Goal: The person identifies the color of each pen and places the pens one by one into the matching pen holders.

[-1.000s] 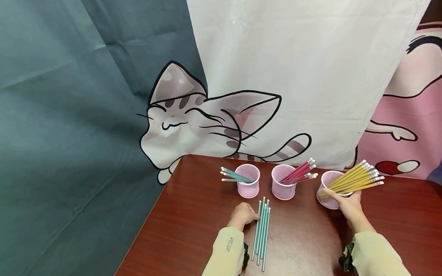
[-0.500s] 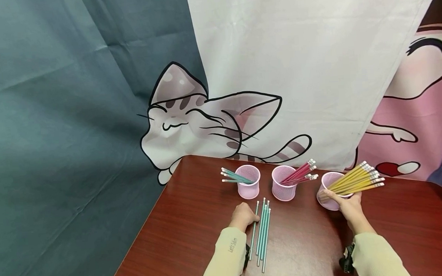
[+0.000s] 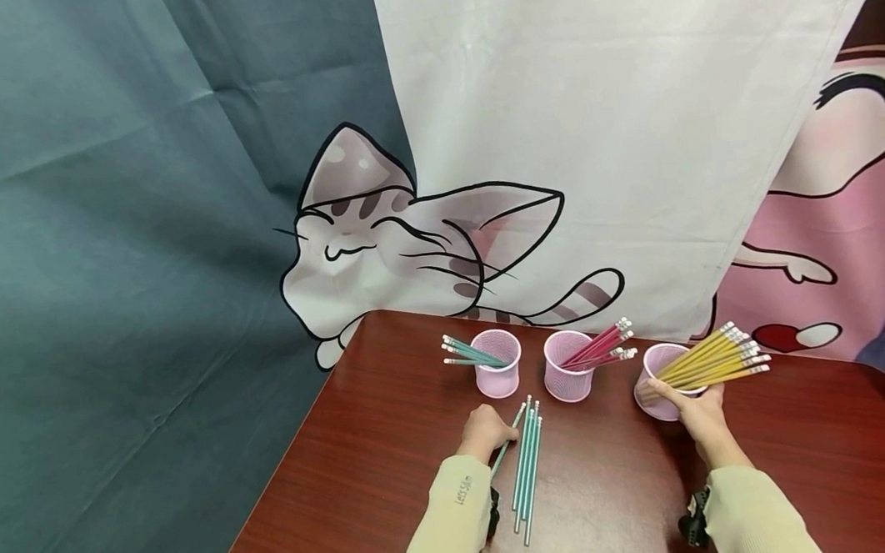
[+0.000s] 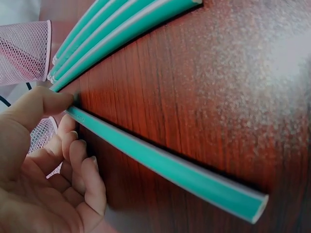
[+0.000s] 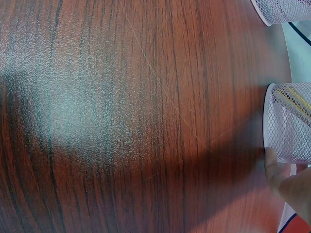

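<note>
In the left wrist view my left hand [image 4: 43, 145] pinches a teal pencil [image 4: 165, 165] between thumb and fingers near its eraser end. The pencil slants across the wood-grain table. Just to its right, in the head view, several more teal pencils [image 3: 529, 472] lie side by side, erasers away from me. My right hand [image 3: 704, 420] grips a pink mesh pencil cup [image 3: 653, 401], thumb on the near side of its wall. Out of that cup lean several yellow pencils [image 3: 717, 357] with white erasers, tilted to the right.
A second pink mesh cup [image 3: 496, 382] with a few teal pencils [image 3: 471, 355] stands at the back left. Between the two is another mesh cup [image 3: 567, 384] with several red pencils [image 3: 595, 345]. A cartoon-printed curtain [image 3: 593, 135] hangs behind the table [image 3: 347, 465].
My left hand has parted one teal pencil from the group to the left, and that pencil has since turned to a steeper slant. My right hand stays on the cup.
</note>
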A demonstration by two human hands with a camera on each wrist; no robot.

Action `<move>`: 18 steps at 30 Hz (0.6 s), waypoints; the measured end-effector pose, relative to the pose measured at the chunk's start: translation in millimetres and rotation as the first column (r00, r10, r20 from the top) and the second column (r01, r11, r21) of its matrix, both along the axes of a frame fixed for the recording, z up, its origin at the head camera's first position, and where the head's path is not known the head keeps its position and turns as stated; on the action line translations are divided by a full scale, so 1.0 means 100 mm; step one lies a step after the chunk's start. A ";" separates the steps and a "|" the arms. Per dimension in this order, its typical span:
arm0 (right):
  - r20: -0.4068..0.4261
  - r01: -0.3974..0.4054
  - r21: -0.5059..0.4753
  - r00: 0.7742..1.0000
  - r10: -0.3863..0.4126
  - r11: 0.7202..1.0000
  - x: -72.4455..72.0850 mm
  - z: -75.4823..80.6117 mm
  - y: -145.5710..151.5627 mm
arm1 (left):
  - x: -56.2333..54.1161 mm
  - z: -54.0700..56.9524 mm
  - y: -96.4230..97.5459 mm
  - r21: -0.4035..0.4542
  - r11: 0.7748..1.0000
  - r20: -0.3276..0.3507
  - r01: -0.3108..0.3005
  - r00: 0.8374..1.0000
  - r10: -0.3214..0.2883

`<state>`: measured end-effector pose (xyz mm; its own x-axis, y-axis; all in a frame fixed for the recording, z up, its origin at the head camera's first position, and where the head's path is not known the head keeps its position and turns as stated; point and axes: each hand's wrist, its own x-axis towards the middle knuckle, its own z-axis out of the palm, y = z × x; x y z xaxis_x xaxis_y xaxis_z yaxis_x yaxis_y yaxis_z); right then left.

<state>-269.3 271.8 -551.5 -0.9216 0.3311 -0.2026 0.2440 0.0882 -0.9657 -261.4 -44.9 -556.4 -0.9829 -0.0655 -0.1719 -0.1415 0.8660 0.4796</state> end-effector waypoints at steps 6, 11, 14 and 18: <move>0.004 -0.001 0.001 1.000 0.001 1.000 -0.01 0.00 0.00 | -0.03 0.00 -0.04 0.017 0.999 0.025 -0.029 0.999 0.029; -0.002 0.007 0.003 1.000 -0.007 1.000 -0.02 0.00 0.00 | -0.07 0.04 -0.09 0.059 0.997 0.018 -0.059 0.998 0.058; 0.006 0.009 0.000 1.000 -0.009 1.000 -0.02 0.00 0.00 | -0.09 0.06 -0.09 0.100 0.993 -0.010 -0.062 0.998 0.063; 0.019 0.005 -0.010 1.000 -0.004 1.000 0.00 0.00 0.00 | -0.10 0.12 -0.08 0.144 0.988 -0.049 -0.053 0.997 0.060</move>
<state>-269.1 271.9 -551.1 -0.9161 0.3330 -0.2232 0.2624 0.0769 -0.9619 -271.5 -53.0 -544.8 -0.9863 -0.0996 -0.1311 -0.1592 0.7798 0.6054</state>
